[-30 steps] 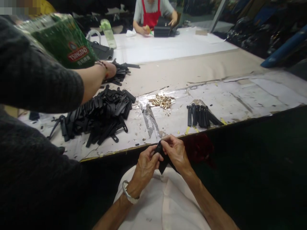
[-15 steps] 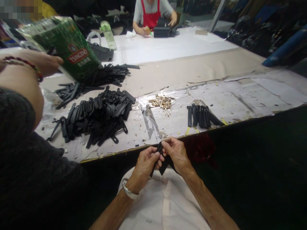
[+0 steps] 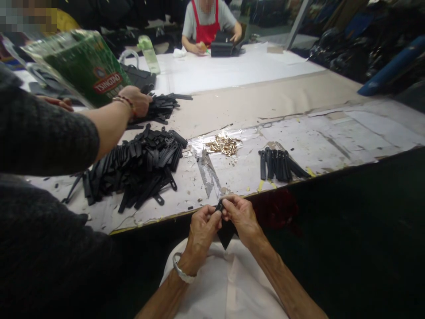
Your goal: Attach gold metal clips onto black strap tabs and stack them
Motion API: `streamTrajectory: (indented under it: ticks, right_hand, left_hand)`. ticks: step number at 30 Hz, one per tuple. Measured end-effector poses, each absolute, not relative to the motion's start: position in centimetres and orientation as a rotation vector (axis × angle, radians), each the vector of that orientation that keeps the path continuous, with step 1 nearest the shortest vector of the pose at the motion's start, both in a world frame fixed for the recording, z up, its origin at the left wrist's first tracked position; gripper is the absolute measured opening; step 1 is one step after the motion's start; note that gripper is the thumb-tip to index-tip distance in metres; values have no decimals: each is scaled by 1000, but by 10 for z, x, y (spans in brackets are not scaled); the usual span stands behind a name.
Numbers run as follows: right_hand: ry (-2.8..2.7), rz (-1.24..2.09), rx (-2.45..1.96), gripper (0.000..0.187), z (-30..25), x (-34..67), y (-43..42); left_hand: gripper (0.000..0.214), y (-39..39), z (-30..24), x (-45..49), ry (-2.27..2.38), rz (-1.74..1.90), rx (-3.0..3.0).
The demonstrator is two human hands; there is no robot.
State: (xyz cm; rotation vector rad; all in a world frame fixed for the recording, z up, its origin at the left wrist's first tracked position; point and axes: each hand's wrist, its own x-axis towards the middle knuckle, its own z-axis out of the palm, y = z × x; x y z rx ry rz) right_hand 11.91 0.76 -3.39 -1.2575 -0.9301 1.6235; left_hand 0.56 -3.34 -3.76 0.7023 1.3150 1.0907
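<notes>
Both my hands pinch one black strap (image 3: 226,234) above my lap, just off the table's front edge. My left hand (image 3: 203,226) is closed on it from the left, thumb on top. Fingertips of my right hand (image 3: 241,216) grip its upper end, and its pointed lower part hangs between the hands. Whatever small part may sit under the fingertips is hidden. Beyond my hands lies a heap of small gold metal pieces (image 3: 223,145). A row of black straps (image 3: 277,164) rests near the edge on the right, and a big pile of black straps (image 3: 136,164) on the left.
At the left a co-worker's arm (image 3: 109,122) reaches over the table (image 3: 232,106) beside a green bag (image 3: 83,66). Another person in a red apron (image 3: 206,24) sits at the far side with black pieces. A green bottle (image 3: 149,55) stands back left; a blue tube (image 3: 392,66) is at right.
The co-worker's hand has reached right to the farther strap pile, and the green bag has shifted slightly left. My hands stay on the strap, almost in the same place.
</notes>
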Motion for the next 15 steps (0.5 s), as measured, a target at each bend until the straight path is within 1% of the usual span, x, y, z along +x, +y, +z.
streamTrajectory:
  ticks: [5,8,11,15]
  right_hand:
    - [-947,1568,-1280,24,-29,122,14]
    - [-985,1540,-1307,23,-23,130,22]
    - [-982,1552,-1269,22,-18,136,29]
    - [-981,1508,-1220,22,-16,141,39]
  left_hand:
    - [20,-20,-38,13,1472,1167,860]
    - [21,-10,-34,14,1408,1103,871]
    - [28,-2,-26,11,1257,983,915]
    - [29,12,-21,13,1352,1009,1096]
